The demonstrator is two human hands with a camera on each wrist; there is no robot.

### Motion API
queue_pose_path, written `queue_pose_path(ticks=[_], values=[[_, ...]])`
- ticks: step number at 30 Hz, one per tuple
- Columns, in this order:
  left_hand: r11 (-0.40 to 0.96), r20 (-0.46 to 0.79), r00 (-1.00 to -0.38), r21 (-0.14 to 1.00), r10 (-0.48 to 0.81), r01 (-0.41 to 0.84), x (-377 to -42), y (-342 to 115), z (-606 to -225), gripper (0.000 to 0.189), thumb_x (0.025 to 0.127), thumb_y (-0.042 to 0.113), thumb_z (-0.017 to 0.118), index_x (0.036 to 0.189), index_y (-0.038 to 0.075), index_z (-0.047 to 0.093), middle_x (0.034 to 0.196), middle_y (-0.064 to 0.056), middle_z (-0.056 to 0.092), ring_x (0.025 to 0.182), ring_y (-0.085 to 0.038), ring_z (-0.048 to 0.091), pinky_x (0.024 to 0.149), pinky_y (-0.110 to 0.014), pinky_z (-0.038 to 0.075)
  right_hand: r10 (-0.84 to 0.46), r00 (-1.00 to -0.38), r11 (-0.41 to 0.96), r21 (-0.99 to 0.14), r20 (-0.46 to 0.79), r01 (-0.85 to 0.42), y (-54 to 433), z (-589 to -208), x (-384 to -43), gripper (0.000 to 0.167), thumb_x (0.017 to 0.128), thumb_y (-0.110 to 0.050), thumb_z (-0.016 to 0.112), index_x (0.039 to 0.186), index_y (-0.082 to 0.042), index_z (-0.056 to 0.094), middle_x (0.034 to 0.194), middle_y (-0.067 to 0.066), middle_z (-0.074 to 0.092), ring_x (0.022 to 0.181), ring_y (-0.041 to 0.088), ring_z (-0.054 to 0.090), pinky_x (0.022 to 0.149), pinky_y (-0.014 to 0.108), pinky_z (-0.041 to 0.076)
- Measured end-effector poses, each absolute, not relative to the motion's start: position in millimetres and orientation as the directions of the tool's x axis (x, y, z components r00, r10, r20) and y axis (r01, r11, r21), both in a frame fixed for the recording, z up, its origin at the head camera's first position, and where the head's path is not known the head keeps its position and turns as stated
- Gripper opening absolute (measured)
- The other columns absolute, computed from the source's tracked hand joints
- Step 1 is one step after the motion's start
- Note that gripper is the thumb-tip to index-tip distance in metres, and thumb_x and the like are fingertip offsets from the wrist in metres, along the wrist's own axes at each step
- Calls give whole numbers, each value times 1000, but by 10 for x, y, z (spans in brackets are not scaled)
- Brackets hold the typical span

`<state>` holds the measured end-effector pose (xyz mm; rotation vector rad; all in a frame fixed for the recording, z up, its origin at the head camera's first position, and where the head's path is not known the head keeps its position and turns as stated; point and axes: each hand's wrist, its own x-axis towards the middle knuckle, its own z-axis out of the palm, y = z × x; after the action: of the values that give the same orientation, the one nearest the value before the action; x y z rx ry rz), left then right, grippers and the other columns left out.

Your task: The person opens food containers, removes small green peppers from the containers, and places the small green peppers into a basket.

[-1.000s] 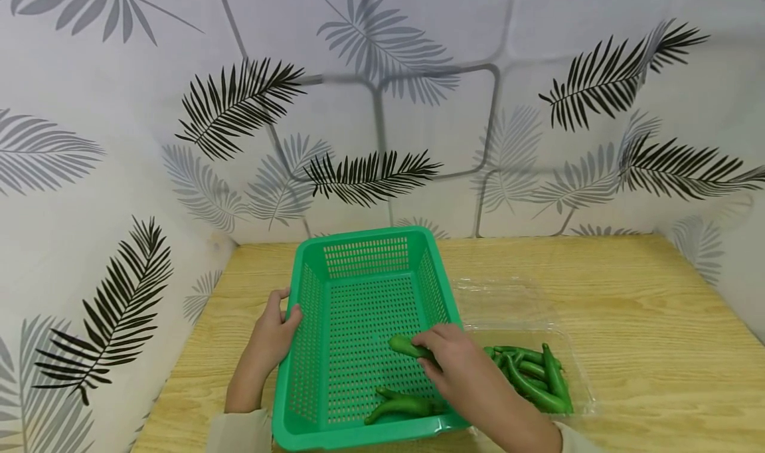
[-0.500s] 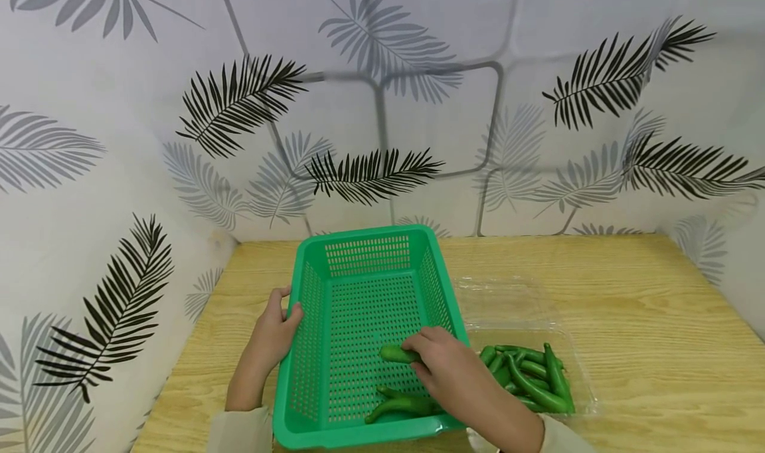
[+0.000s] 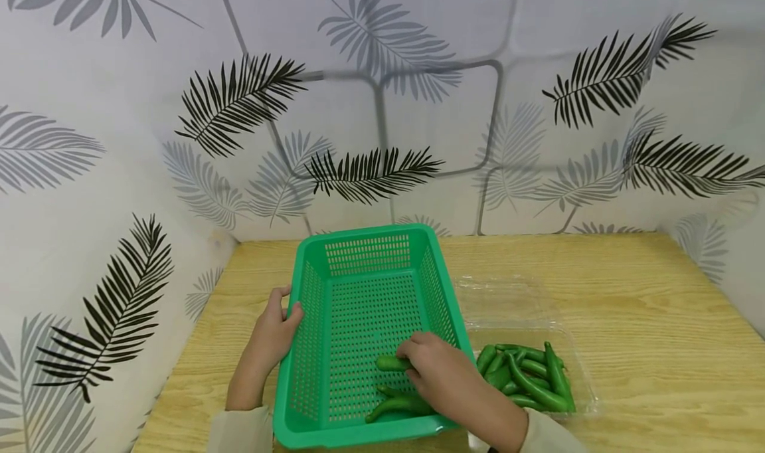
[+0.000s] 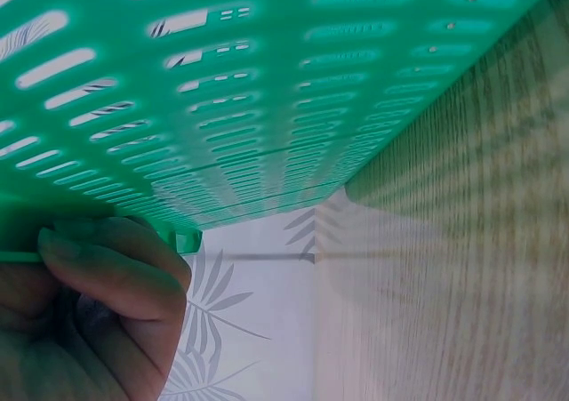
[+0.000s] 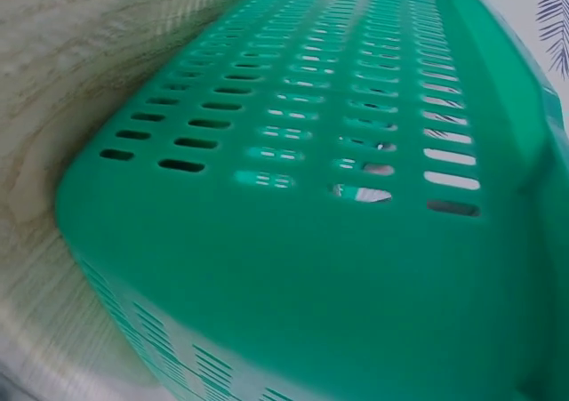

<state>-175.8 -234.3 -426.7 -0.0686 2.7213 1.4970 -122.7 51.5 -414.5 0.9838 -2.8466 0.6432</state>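
A green plastic basket [image 3: 373, 433] with slotted walls stands on the table. My left hand [image 3: 270, 337] grips the rim on its left side, and in the left wrist view the fingers of that hand [image 4: 107, 285] curl at the rim. My right hand [image 3: 442, 376] reaches over the right rim and pinches a green chili pepper [image 3: 391, 363] above the basket floor. Below it, other green chili peppers [image 3: 399, 404] lie in the near right corner, partly hidden by the hand. The right wrist view shows the basket's outer wall [image 5: 311, 276] but not the hand.
Right of the basket, a clear plastic box [image 3: 576, 366] holds several green chili peppers [image 3: 532, 380], with its clear lid [image 3: 505, 300] folded back behind. A leaf-patterned wall covering [image 3: 382, 127] borders the wooden table [image 3: 645, 320].
My right hand has moved slightly left and nearer to me with the green chili pepper in its fingers. The left hand and the basket have stayed in place.
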Motion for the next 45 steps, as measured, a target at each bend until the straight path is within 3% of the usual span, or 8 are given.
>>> queue_pose_path(ticks=[12,29,36,45], values=[[514,-63,-998,856,-6,-57,-1745,-2342,-4247,46,100,26,38,142,13,25,95,-16,63,64,-21,60,57,-34,50,-619,-767,682,-369,169,-631,471,-4219,-1251,16,78,2,68,92,-6,69,86,3,62,82,19,60,62,25,50],[527,-71,-997,848,-6,-63,-1747,-2341,-4237,47,100,27,38,143,12,24,97,-16,63,64,-21,60,58,-34,50,-597,-802,742,-401,-29,-538,423,-4271,-1295,20,79,7,62,91,-6,71,87,3,65,82,18,61,63,28,50],[535,-69,-998,843,-12,-64,-1752,-2342,-4233,47,100,27,38,142,12,25,99,-16,62,65,-20,61,58,-34,50,-558,-829,776,-386,-49,-499,401,-4285,-1306,20,80,8,59,76,-11,65,75,-1,57,65,11,52,52,27,40],[564,-71,-997,822,-26,-74,-1753,-2335,-4247,47,100,28,38,142,11,25,96,-15,62,67,-20,59,59,-33,49,-548,-836,786,-366,-41,-498,402,-4309,-1310,19,79,5,60,71,-12,60,72,-1,55,64,12,52,52,28,41]])
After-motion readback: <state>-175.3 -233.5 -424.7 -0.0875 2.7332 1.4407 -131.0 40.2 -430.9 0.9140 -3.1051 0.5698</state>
